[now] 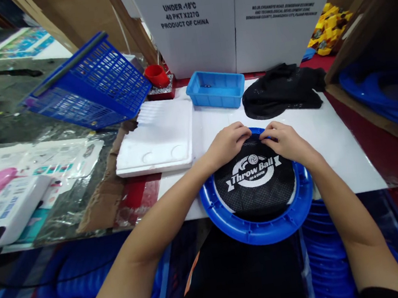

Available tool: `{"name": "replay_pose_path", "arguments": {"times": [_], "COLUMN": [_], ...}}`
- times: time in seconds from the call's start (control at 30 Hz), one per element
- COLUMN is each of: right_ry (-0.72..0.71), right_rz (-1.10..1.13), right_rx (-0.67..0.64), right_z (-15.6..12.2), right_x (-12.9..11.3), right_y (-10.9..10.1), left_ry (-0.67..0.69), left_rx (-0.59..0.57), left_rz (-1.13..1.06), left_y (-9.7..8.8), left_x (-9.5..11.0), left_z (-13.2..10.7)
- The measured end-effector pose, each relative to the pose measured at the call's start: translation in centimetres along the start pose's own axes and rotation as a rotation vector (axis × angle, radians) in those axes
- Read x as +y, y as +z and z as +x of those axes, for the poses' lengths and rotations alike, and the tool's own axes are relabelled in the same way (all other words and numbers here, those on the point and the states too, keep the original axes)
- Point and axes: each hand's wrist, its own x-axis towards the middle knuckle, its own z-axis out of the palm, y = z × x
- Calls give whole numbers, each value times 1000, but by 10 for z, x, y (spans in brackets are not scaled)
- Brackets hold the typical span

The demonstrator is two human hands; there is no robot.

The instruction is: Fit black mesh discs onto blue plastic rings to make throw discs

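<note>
A blue plastic ring (230, 222) lies at the near edge of the white board (340, 151), partly overhanging it. A black mesh cloth (255, 180) printed "Throw Ball" in white covers the ring's middle. My left hand (228, 143) and my right hand (285, 141) rest side by side at the ring's far rim, fingers curled and pinching the mesh's far edge against the rim. Both forearms reach in from below.
A pile of black mesh cloths (281, 90) lies at the back right, a small blue tray (215, 89) beside it. A white foam slab (157, 137), a tilted blue basket (89, 85) and a red cup (156, 75) stand left. Stacked blue rings (327, 249) sit below.
</note>
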Motion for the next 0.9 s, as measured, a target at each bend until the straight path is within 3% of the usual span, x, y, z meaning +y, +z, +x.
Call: {"name": "replay_pose_path", "arguments": {"times": [0.9], "right_ry": [100], "right_rz": [-112], "right_rx": [-50], "right_z": [0], "right_x": [-6], "right_y": [3], "left_ry": [-19], "left_rx": [-119], "left_rz": [372], "left_y": [11], "left_x": [-1], "left_z": [-2]}}
